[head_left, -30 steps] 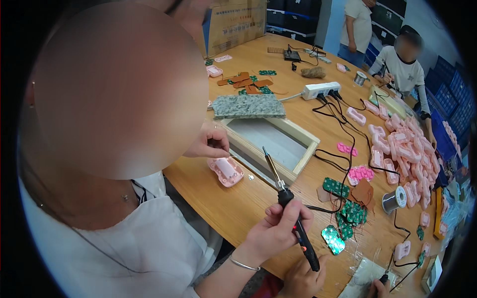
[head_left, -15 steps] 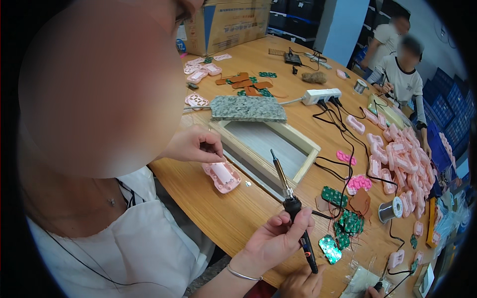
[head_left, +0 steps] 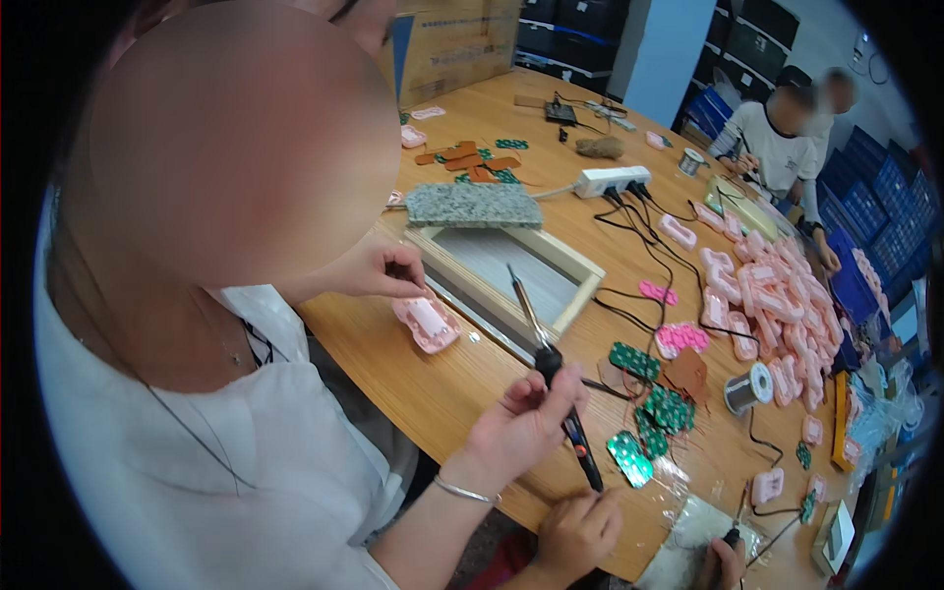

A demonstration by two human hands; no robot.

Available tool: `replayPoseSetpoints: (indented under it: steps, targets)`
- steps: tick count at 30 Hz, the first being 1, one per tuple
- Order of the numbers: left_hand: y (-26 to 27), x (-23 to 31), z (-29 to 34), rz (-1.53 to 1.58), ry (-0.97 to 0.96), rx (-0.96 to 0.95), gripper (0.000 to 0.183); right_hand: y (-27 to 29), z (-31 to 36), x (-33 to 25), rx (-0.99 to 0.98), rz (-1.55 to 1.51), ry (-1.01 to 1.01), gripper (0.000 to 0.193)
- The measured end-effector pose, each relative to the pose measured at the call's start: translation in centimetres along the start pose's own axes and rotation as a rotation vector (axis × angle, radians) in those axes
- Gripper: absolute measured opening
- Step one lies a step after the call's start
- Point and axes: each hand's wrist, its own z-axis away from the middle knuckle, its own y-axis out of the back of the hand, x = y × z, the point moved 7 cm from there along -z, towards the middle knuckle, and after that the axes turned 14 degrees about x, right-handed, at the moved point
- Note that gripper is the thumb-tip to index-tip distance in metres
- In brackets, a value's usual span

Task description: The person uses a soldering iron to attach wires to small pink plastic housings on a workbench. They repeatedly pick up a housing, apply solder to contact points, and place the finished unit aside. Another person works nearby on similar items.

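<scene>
Iron (head_left: 731, 538) is gripped in the right hand (head_left: 726, 567) way down at the bottom edge, handle wrapped by the fingers, metal tip pointed up and a bit to the right. It's held over or just beside a pale pad (head_left: 678, 547) on the table (head_left: 393, 372); whether the pad is touched can't really be made out. Hands are well apart, fwiw. The left hand (head_left: 578, 536) is kept off to the left by the table edge with its fingers curled, and whether anything is pinched in there is hidden from this angle.

Right by those left fingertips sits the tail end of a second iron (head_left: 579, 447), but that one is held by a co-worker (head_left: 226, 442) in a white top, tip angled up. The co-worker's other hand is held at the upper edge of a pink case (head_left: 429, 321) with a white block in it.

Near the right hand's iron, a pink shell (head_left: 768, 485) is seen just past the tip, with a small green board (head_left: 808, 507) a little further right. Beyond the pad, shiny green boards (head_left: 629, 458) are scattered next to brown pieces (head_left: 684, 377), and a spool (head_left: 748, 389) of wire is stood to their right. Further back, a big heap of pink shells (head_left: 787, 295) is piled up, with a power strip (head_left: 612, 180) plugged full of black cords behind.
</scene>
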Motion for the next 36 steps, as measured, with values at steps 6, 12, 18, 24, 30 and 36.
replayPoseSetpoints:
  steps: [6, 12, 18, 24, 30, 36]
  targets:
    - [3.3, -1.1, 1.4, 0.211, 0.501, 0.006, 0.027, 0.0, -3.5, -5.4, 0.186, 0.038, 0.276, 0.017]
    - [2.3, -3.7, 0.3, 0.128, 0.84, -0.006, 0.045, -0.3, -3.9, -6.0, 0.193, 0.027, 0.186, 0.021]
    - [-0.7, -4.2, 0.4, 0.386, 1.004, 0.054, 0.036, -0.3, -3.6, -5.0, 0.208, 0.003, 0.203, 0.018]
    - [-0.2, -3.7, -0.4, 0.621, 1.109, 0.241, 0.027, -0.2, -3.5, -4.3, 0.204, -0.03, 0.109, 0.016]
    - [0.1, -4.4, -0.1, 0.71, 1.198, 0.219, 0.025, -0.2, -3.4, -4.2, 0.214, -0.054, 0.102, 0.017]
    - [0.2, -4.1, -0.1, 0.779, 1.24, 0.216, 0.023, -0.4, -3.4, -4.0, 0.213, -0.068, 0.101, 0.018]
